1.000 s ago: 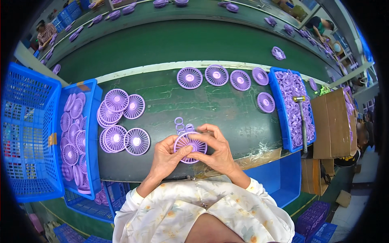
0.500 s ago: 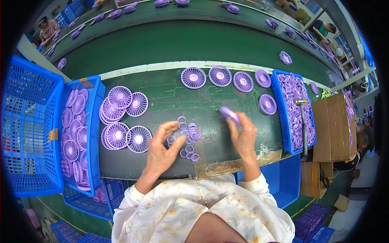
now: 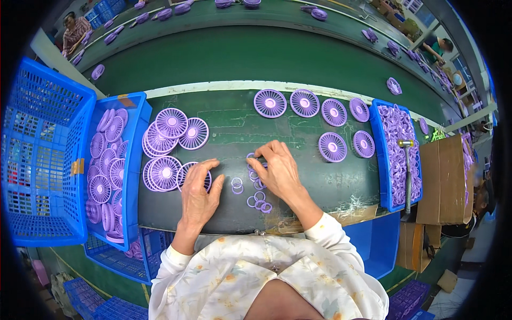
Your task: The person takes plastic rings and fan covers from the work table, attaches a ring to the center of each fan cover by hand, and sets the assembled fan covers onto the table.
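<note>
Blue tray point(image 3: 383, 173) of purple rings point(image 3: 396, 165)

Looks bright and even across the dark green bench point(image 3: 229, 144). Glares white off a shiny patch point(image 3: 352, 205). Bends the white strip point(image 3: 229, 86) into an arc, softens toward the rim, falls black at 4 corners.

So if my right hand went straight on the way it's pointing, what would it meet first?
Your right hand would probably first meet the small purple plastic ring at its fingertips, though contact is unclear.
</note>
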The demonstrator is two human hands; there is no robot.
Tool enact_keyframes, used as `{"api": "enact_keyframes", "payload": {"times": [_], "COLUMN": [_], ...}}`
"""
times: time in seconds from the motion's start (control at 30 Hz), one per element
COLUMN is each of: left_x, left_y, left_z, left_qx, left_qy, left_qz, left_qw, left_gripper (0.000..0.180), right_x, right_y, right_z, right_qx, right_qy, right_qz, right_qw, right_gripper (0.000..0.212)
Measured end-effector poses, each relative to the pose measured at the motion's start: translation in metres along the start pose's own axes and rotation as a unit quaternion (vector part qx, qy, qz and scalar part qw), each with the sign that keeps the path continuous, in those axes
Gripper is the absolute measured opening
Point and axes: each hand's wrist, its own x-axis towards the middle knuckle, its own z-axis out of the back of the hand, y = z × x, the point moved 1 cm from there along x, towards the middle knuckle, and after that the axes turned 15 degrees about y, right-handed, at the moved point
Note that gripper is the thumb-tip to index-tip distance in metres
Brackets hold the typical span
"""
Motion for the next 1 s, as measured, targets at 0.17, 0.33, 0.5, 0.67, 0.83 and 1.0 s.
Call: {"api": "enact_keyframes", "payload": {"times": [0.17,0.33,0.5,0.67,0.83,1.0], "left_x": [0.009,0.039,0.059,0.053,0.053,0.060], "left_y": [0.000,0.012,0.032,0.025,0.020,0.022], "left_z": [0.002,0.009,0.005,-0.008,-0.006,-0.005], "left_qx": [0.042,0.139,0.198,0.154,-0.068,0.143], "left_qy": [-0.005,0.001,0.025,0.034,0.138,0.020], "left_qz": [-0.018,0.018,0.070,-0.011,0.071,0.072], "left_qw": [0.999,0.990,0.977,0.987,0.985,0.987], "left_gripper": [0.034,0.040,0.036,0.032,0.037,0.068], "right_x": [0.011,0.000,-0.028,-0.043,-0.047,-0.049], "right_y": [-0.004,-0.002,-0.004,-0.013,-0.015,-0.011], "right_z": [-0.017,-0.003,0.008,0.005,0.006,0.007], "right_qx": [-0.026,0.036,0.414,0.608,0.599,0.587], "right_qy": [0.048,0.026,0.031,0.025,0.046,0.046], "right_qz": [-0.025,0.002,-0.059,-0.068,-0.095,-0.096], "right_qw": [0.998,0.999,0.908,0.791,0.794,0.802], "right_gripper": [0.017,0.014,0.011,0.012,0.015,0.018]}}
